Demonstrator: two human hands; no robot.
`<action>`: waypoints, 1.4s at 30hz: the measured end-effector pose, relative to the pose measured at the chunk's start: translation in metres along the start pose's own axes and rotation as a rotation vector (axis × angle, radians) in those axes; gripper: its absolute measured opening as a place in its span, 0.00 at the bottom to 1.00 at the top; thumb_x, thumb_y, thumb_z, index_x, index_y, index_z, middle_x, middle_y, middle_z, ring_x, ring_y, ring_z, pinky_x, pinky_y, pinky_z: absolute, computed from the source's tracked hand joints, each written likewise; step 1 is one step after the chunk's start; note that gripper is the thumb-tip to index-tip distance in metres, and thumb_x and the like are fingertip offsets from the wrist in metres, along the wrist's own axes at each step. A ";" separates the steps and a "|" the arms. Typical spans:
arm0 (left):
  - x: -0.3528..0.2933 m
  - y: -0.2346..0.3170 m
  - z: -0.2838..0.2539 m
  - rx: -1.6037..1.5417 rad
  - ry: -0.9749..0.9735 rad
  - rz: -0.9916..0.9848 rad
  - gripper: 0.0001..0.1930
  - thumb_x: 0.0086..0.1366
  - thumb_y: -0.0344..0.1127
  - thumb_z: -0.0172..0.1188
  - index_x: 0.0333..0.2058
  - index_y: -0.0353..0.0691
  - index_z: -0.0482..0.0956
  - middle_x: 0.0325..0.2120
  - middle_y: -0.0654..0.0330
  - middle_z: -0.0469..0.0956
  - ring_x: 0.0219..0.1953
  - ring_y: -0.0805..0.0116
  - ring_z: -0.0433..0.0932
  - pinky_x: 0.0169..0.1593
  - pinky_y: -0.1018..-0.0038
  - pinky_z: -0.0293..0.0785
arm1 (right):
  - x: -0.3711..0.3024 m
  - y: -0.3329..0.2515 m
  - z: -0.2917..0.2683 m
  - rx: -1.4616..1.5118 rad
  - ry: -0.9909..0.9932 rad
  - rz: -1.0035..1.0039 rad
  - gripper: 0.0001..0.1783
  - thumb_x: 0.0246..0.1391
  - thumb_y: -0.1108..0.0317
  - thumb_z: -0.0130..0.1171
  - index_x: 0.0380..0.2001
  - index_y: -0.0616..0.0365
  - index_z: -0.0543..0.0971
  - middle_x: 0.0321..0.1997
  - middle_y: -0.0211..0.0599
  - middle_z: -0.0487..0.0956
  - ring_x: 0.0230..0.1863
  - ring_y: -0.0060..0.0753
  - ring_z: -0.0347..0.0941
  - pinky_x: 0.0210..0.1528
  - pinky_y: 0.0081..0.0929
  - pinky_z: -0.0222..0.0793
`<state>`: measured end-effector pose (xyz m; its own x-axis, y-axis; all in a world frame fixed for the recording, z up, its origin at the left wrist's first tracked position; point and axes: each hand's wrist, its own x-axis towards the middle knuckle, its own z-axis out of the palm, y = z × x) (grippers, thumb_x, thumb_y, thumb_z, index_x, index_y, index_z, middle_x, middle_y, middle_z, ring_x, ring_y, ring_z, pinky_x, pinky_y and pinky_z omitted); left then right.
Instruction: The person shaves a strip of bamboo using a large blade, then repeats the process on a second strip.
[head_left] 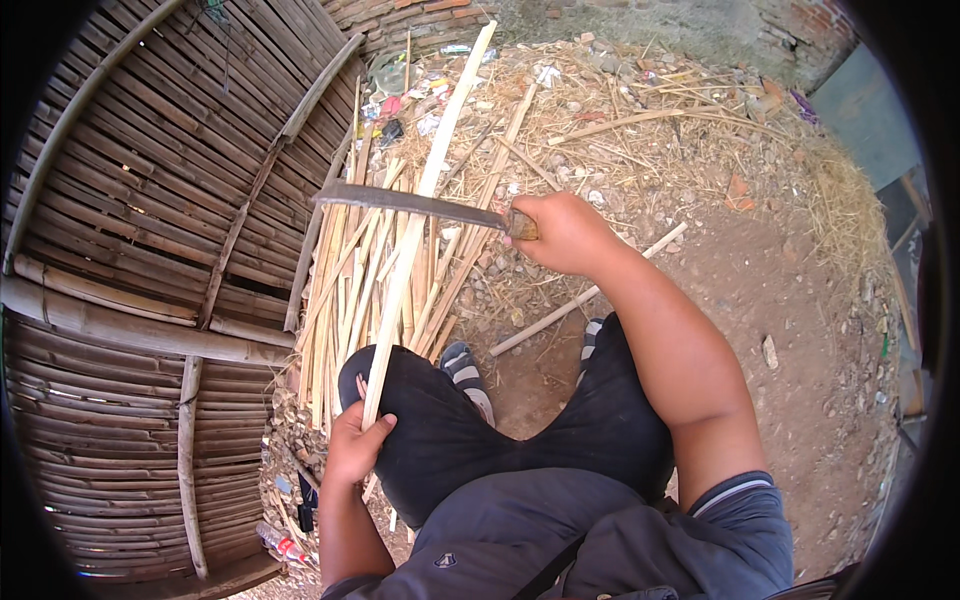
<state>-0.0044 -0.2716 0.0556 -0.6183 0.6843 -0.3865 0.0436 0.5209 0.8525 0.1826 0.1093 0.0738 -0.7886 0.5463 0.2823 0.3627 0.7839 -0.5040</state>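
Note:
My left hand (355, 445) grips the near end of a long pale bamboo strip (425, 190) that runs up and away over my left knee. My right hand (565, 232) holds the wooden handle of a long dark knife (410, 203). The blade points left and lies across the strip about halfway along it. A pile of split bamboo strips (355, 280) lies on the ground under the blade.
A slatted bamboo platform (150, 250) fills the left side. Dirt ground with straw, stones and litter (640, 120) spreads ahead and right. A loose stick (580, 298) lies by my right knee. My striped sandals (465, 370) rest on the ground.

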 end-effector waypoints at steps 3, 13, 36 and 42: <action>0.000 0.000 -0.001 -0.004 -0.007 -0.007 0.09 0.67 0.32 0.68 0.30 0.41 0.77 0.18 0.75 0.68 0.20 0.84 0.63 0.24 0.80 0.57 | -0.010 -0.020 0.010 -0.032 -0.150 -0.171 0.13 0.51 0.59 0.70 0.34 0.54 0.80 0.25 0.46 0.81 0.34 0.55 0.82 0.36 0.49 0.76; -0.004 -0.008 -0.006 0.086 0.000 0.040 0.07 0.68 0.31 0.67 0.41 0.34 0.82 0.30 0.72 0.78 0.32 0.82 0.71 0.37 0.80 0.68 | -0.009 -0.053 0.016 -0.061 -0.261 -0.246 0.09 0.47 0.66 0.67 0.34 0.51 0.82 0.29 0.44 0.83 0.37 0.54 0.83 0.39 0.49 0.78; -0.003 0.005 0.002 -0.023 0.004 -0.006 0.04 0.68 0.30 0.66 0.35 0.38 0.80 0.22 0.74 0.73 0.24 0.83 0.67 0.28 0.80 0.62 | 0.001 -0.011 -0.006 -0.041 0.002 -0.019 0.11 0.49 0.65 0.67 0.37 0.52 0.81 0.30 0.47 0.83 0.38 0.56 0.83 0.41 0.51 0.78; 0.001 -0.001 0.000 -0.018 -0.012 0.016 0.06 0.68 0.30 0.66 0.32 0.41 0.78 0.18 0.75 0.68 0.19 0.84 0.63 0.23 0.80 0.57 | -0.009 -0.020 0.009 -0.062 -0.096 -0.202 0.15 0.46 0.62 0.71 0.34 0.55 0.78 0.27 0.47 0.82 0.34 0.56 0.82 0.37 0.51 0.76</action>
<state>-0.0054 -0.2714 0.0545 -0.6083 0.6986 -0.3767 0.0394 0.5006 0.8648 0.1785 0.0864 0.0740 -0.8906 0.3486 0.2920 0.2203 0.8925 -0.3935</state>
